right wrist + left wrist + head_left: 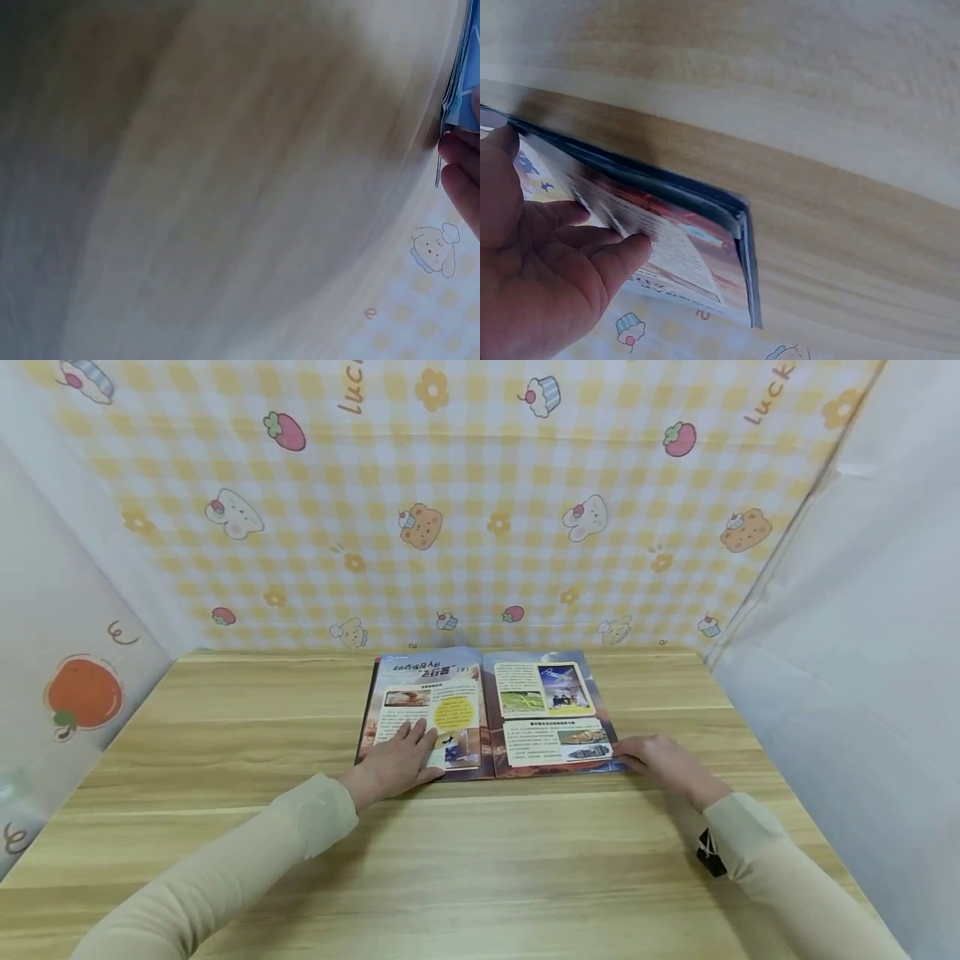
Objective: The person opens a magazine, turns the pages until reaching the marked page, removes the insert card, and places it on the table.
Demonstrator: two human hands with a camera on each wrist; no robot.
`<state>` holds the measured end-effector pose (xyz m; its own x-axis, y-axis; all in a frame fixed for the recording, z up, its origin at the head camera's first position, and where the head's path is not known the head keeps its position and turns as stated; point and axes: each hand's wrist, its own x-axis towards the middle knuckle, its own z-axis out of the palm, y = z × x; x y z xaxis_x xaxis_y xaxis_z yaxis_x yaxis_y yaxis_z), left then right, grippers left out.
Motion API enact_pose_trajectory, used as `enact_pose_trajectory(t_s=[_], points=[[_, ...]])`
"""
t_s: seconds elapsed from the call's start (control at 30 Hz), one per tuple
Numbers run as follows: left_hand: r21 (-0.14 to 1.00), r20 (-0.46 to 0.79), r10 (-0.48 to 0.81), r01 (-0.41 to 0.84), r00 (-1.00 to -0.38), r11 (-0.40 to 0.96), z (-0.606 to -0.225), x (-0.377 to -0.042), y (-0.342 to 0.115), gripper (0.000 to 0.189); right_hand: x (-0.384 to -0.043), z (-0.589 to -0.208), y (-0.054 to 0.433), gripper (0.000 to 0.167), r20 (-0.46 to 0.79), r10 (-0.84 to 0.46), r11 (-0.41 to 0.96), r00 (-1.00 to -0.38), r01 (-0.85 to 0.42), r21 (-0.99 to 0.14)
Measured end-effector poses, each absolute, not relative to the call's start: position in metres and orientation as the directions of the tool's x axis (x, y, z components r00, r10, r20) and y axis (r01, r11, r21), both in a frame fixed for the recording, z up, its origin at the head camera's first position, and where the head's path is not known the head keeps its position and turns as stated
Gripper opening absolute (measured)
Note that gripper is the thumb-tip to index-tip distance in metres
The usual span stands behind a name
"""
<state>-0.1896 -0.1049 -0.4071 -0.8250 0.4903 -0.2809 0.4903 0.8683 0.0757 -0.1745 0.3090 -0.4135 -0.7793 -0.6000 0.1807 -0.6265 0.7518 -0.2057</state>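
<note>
Toward the far edge of the counter [525, 860], a magazine [491, 681] lies open at 2 facing pages, its longer span running from side to side and its fold [489, 735] pointing away from the person. At the outer edge of the right page [551, 714], close to the near corner, is the right hand [663, 764]; by the right wrist view, its thumb and fingers seem to pinch paper there. The fold therefore lies to that hand's left and slightly farther off, the line about which any lift of that edge would swing, and of the 2 hands the right is the nearer to that edge. Across the fold, the left hand [401, 756] rests on the lower part of the left page [427, 710], fingers spread. Partly hidden by the right sleeve [780, 868] is a small black object [711, 855], too unclear to name. Beyond the magazine rises a checked backdrop [487, 556].
</note>
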Motion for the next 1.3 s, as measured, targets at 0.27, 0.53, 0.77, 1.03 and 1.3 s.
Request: enact_pose_trajectory(t_s=[0.27,0.53,0.77,1.03,1.3], points=[[0.079,-0.307,0.479,0.480,-0.822,0.874,-0.404,-0.189,-0.102,0.070,-0.177,-0.414,0.308,0.008,0.213,-0.551,0.750,-0.807,-0.591,-0.297],[0.086,-0.294,0.481,0.478,-0.826,0.874,-0.405,-0.189,-0.103,0.070,-0.182,-0.403,0.303,0.013,0.103,-0.468,0.750,-0.878,-0.456,-0.479],[0.089,-0.301,0.472,0.468,-0.829,0.879,-0.406,-0.188,-0.102,0.070,-0.183,-0.399,0.297,0.012,0.079,-0.453,0.792,-0.888,-0.441,-0.422],[0.086,-0.315,0.456,0.454,-0.832,0.887,-0.403,-0.189,-0.102,0.071,-0.176,-0.404,0.296,0.010,0.131,-0.504,0.802,-0.854,-0.519,-0.295],[0.103,-0.134,0.583,0.574,-0.801,0.813,-0.395,-0.187,-0.090,0.067,-0.171,-0.407,0.298,0.011,0.208,-0.509,0.806,-0.835,-0.547,-0.227]])
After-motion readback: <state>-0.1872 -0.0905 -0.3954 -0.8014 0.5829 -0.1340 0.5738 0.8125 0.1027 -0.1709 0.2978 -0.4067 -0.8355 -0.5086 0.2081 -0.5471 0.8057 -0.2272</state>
